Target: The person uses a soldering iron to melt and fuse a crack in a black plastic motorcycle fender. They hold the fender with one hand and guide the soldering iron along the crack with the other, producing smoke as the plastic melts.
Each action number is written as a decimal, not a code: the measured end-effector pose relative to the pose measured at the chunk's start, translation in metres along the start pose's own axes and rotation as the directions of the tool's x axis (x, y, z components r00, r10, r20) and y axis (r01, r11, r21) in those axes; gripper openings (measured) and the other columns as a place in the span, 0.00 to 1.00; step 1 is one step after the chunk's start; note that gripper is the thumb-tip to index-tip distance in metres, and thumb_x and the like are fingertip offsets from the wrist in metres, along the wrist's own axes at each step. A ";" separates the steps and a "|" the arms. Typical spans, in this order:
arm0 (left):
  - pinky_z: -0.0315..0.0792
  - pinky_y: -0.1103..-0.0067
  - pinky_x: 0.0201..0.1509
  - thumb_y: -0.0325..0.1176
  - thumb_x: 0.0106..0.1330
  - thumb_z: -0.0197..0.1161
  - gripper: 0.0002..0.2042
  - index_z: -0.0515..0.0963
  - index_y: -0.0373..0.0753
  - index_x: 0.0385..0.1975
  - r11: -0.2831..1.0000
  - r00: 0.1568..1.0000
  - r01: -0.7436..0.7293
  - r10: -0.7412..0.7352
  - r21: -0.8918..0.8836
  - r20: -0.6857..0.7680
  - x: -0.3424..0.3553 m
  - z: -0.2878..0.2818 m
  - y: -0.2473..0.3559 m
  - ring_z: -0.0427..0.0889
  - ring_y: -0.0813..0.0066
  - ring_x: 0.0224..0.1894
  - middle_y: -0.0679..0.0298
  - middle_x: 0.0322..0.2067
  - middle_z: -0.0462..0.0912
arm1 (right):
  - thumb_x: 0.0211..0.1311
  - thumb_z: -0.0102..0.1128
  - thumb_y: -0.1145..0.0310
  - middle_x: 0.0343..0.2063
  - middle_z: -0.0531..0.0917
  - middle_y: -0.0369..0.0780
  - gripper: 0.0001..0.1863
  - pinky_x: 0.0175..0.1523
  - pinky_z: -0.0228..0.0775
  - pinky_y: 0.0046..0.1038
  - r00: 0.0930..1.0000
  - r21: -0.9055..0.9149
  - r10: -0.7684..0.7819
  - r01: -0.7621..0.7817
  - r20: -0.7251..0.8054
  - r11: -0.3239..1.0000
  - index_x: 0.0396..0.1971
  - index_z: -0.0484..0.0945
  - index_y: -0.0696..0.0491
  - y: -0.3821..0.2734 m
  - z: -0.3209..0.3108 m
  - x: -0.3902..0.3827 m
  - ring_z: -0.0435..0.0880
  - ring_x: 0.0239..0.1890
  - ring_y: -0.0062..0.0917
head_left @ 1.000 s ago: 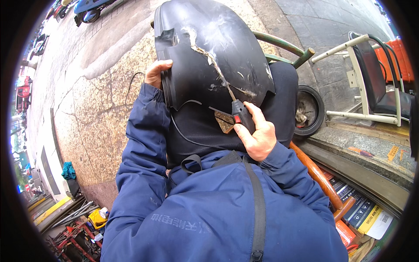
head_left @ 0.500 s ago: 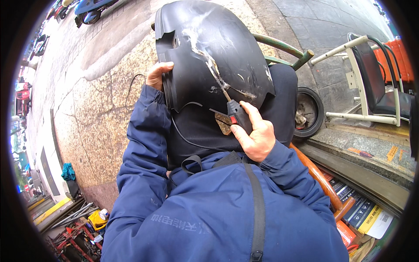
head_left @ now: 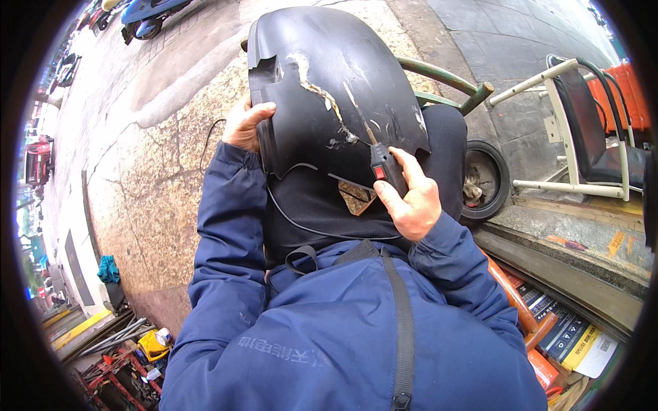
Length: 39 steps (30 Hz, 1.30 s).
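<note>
A curved black plastic panel (head_left: 370, 68) lies across my lap, marked by a long jagged pale seam and scattered scuffs. My left hand (head_left: 250, 123) grips its left edge, thumb on top. My right hand (head_left: 411, 195) is wrapped round a black handheld tool (head_left: 391, 168) with a red switch and a long thin metal tip, which lies over the panel just right of the seam; whether the tip touches the surface I cannot tell. A black cord (head_left: 291, 216) runs across my dark trousers below the panel.
A metal-framed padded chair (head_left: 576, 130), a tyre (head_left: 497, 178) and an orange object (head_left: 624, 92) are at right. Packages (head_left: 572, 342) lie at lower right. Tools and scrap (head_left: 123, 377) are piled at lower left. A blue scooter (head_left: 157, 14) stands at the upper left.
The tool in my right hand has moved right, its tip off the seam's middle to the right of it. The panel sits slightly lower in view, and more of my left hand shows.
</note>
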<state>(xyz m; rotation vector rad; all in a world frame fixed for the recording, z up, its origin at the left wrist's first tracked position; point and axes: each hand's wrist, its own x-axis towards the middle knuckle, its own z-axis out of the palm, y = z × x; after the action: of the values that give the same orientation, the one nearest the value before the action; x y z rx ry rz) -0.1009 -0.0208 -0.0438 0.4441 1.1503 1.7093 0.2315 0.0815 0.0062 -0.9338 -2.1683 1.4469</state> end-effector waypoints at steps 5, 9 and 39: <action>0.77 0.62 0.60 0.30 0.55 0.74 0.27 0.75 0.25 0.55 -0.123 0.537 -0.019 0.836 0.992 0.114 -0.018 0.044 -0.001 0.85 0.50 0.47 0.51 0.42 0.85 | 0.63 0.69 0.68 0.37 0.88 0.55 0.31 0.45 0.82 0.34 0.999 0.033 0.035 -0.035 0.015 0.999 0.64 0.70 0.61 0.004 -0.002 0.010 0.91 0.38 0.44; 0.77 0.64 0.56 0.34 0.54 0.76 0.20 0.83 0.34 0.46 -0.282 0.706 -0.268 0.593 0.921 0.387 -0.026 0.076 0.012 0.85 0.51 0.47 0.52 0.43 0.86 | 0.63 0.70 0.68 0.36 0.88 0.54 0.31 0.44 0.82 0.33 1.000 0.063 0.019 -0.019 -0.002 0.998 0.64 0.70 0.61 0.007 -0.005 0.020 0.91 0.37 0.41; 0.80 0.67 0.33 0.35 0.62 0.69 0.05 0.85 0.42 0.29 -0.501 0.817 -0.228 0.369 0.835 0.444 -0.008 0.118 0.007 0.85 0.57 0.28 0.61 0.27 0.82 | 0.62 0.69 0.63 0.33 0.87 0.56 0.30 0.43 0.81 0.36 0.992 0.050 -0.111 0.114 -0.056 0.992 0.60 0.73 0.65 0.024 -0.002 0.035 0.90 0.35 0.46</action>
<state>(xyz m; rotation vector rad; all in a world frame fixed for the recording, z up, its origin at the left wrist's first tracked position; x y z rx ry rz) -0.0154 0.0291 0.0203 2.0814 2.6707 0.4184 0.2153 0.1135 -0.0167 -0.8086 -2.0982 1.4032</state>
